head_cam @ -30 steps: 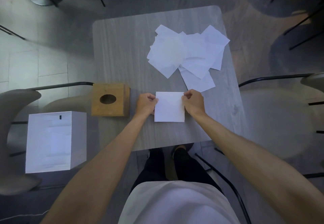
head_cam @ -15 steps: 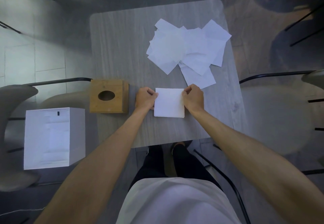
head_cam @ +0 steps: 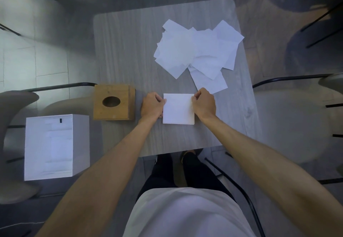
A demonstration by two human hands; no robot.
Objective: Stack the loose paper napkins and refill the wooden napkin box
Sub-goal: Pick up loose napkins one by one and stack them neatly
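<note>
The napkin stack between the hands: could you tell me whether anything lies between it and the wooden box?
Only the left hand, holding the napkin stack by its left edge, sits between it and the wooden box; nothing else shows there.

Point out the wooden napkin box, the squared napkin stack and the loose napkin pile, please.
wooden napkin box (head_cam: pixel 113 113): head view, top face, just nearer than the oval hole.
napkin stack (head_cam: pixel 178 109): head view, middle of the top sheet.
loose napkin pile (head_cam: pixel 196 51): head view, centre of the overlapping sheets.

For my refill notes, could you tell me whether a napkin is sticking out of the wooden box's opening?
No, the oval opening of the wooden box shows only dark shadow, no napkin.
</note>
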